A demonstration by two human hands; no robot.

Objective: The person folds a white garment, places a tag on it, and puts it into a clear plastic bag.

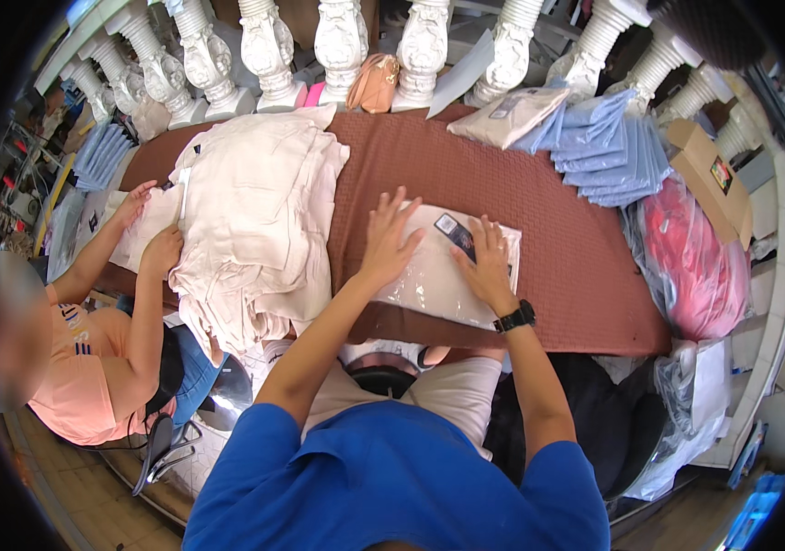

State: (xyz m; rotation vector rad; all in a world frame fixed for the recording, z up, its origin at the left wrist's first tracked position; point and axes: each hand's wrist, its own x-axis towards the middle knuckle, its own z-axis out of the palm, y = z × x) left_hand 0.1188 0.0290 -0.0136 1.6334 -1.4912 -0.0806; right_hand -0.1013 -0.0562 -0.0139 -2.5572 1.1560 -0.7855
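A flat beige garment in a clear plastic bag (443, 286) lies on the brown table cover, in front of me. My left hand (392, 237) rests on its far left corner, fingers spread. Across the right part of the bag lies my right hand (486, 264), its fingers stretched out and touching the dark tag (454, 233) that shows there. Neither hand grips anything. To the left of the bag rises a large pile of loose beige garments (259, 193).
A person on the left handles a beige garment with both hands (164, 250). Blue packets (608, 156), a beige packet (509, 117), a cardboard box (705, 179) and a red bagged bundle (691, 262) stand at the right. White balusters (342, 46) and a tan purse (374, 84) line the far edge.
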